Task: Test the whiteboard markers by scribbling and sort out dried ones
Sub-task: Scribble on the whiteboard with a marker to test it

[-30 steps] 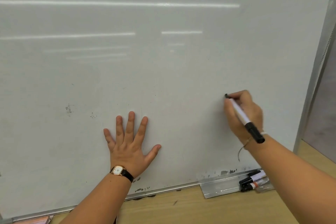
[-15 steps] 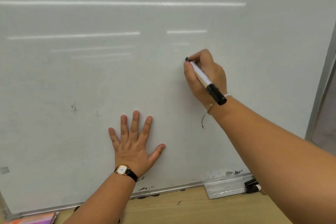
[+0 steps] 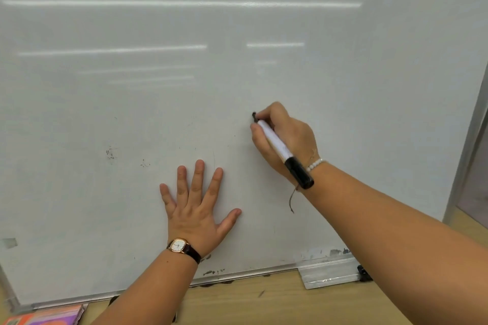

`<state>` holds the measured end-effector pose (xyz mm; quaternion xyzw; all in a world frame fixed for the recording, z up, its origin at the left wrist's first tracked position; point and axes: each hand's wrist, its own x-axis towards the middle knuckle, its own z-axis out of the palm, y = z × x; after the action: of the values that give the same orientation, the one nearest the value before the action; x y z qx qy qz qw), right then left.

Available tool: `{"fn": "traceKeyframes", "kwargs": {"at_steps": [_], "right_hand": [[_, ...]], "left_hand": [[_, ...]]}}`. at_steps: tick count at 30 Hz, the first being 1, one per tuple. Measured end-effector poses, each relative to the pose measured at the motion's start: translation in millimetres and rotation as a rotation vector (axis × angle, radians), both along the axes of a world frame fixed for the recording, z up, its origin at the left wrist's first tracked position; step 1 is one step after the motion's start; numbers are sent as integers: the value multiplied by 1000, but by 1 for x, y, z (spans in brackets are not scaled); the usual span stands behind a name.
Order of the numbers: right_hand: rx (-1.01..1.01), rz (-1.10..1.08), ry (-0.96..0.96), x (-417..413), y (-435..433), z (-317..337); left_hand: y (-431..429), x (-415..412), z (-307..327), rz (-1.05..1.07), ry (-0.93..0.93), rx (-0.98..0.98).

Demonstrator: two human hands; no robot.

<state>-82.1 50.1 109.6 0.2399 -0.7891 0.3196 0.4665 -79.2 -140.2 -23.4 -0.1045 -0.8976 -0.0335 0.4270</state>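
Observation:
A large whiteboard (image 3: pixel 184 103) fills the view, leaning upright on a wooden table. My right hand (image 3: pixel 286 140) grips a white marker (image 3: pixel 277 144) with a black cap on its rear end; its black tip touches the board right of centre. No fresh ink line shows near the tip. My left hand (image 3: pixel 196 203), with a wristwatch, presses flat on the board with fingers spread, lower centre. Black ends of other markers (image 3: pixel 363 273) peek out at the board's tray (image 3: pixel 327 273), mostly hidden behind my right forearm.
The wooden table (image 3: pixel 250 301) runs along the bottom. An orange and purple packet (image 3: pixel 47 316) lies at the bottom left corner. Old ink smudges (image 3: pixel 111 153) mark the board's left part. The board's metal frame edge (image 3: pixel 467 140) stands at the right.
My right hand first carried the marker up and left across the board, then came down a little to its present spot. My left hand stays flat on the board.

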Motion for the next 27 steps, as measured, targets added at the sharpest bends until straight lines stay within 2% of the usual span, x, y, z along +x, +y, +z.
{"fn": "traceKeyframes", "kwargs": {"at_steps": [3, 7, 10, 14, 17, 19, 21, 24, 27], "right_hand": [[166, -13, 20, 4, 5, -24], [24, 16, -59, 7, 21, -43], [148, 8, -23, 11, 24, -62], [160, -23, -70, 15, 30, -84], [438, -39, -122, 22, 29, -111], [634, 25, -135, 25, 24, -123], [690, 85, -104, 20, 19, -112], [507, 75, -14, 7, 4, -61], [36, 80, -61, -2, -4, 14]], "left_hand": [[0, 0, -1, -5, 5, 6], [1, 0, -2, 0, 11, -1], [1, 0, -1, 9, 10, -1], [2, 1, -1, 16, 1, 0], [3, 0, -1, 22, 13, -2], [4, 2, -1, 12, 29, 15], [6, 6, 2, -20, 63, 68], [4, 11, 24, -76, 173, 184], [-5, 7, 60, -73, 240, 207]]}}
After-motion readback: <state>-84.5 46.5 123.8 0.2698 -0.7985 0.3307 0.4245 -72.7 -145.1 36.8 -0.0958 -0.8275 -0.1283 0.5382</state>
